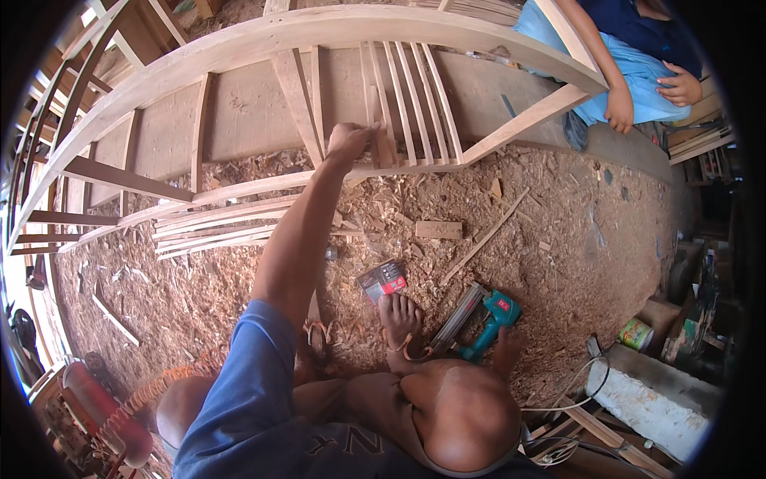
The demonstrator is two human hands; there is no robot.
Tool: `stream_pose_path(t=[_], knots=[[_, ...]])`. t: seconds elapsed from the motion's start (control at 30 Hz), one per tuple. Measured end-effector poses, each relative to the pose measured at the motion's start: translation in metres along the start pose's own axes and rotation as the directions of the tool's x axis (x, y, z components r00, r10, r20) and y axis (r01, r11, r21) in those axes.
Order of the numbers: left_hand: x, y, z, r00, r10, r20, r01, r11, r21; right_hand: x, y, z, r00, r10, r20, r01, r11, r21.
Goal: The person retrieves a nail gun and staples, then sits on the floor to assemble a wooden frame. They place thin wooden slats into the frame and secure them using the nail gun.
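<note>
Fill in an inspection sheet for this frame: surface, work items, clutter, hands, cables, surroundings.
Surface: ground covered in wood shavings and sawdust.
Work items: large curved pale wooden frame with thin upright wooden slats; teal nail gun on the shavings.
Clutter: loose bundle of thin wooden strips, small wooden block, flat red-and-black packet, printed tin can.
Hands: left hand grips a slat at the frame's lower rail; right hand rests beside the nail gun, grip unclear.
Cables: coiled orange air hose; pale cords at lower right.
Surroundings: red compressor tank; another person's hands on the frame's far end.
</note>
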State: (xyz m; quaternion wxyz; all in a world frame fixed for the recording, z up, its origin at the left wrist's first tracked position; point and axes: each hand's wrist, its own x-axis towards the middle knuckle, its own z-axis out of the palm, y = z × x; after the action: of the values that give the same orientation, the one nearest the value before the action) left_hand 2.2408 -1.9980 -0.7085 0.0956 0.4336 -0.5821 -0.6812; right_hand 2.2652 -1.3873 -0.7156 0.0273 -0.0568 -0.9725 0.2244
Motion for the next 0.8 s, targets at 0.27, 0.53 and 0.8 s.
stream_pose_path(t=[0.27,0.53,0.8], knots=[[0.003,-0.005,0.001,1.000,-0.005,-0.015,0.005,1.000,0.018,0.002,-0.004,-0.006,0.677,0.273,0.684,-0.670,0.614,0.418],[0.001,-0.004,0.000,0.998,0.027,-0.053,-0.028,1.000,-0.012,0.001,-0.014,0.005,0.675,0.134,0.725,-0.670,0.523,0.527],[-0.001,0.000,0.001,0.998,0.021,-0.062,-0.017,0.997,0.076,0.016,-0.142,-0.065,0.720,-0.070,0.690,-0.369,0.804,0.466]])
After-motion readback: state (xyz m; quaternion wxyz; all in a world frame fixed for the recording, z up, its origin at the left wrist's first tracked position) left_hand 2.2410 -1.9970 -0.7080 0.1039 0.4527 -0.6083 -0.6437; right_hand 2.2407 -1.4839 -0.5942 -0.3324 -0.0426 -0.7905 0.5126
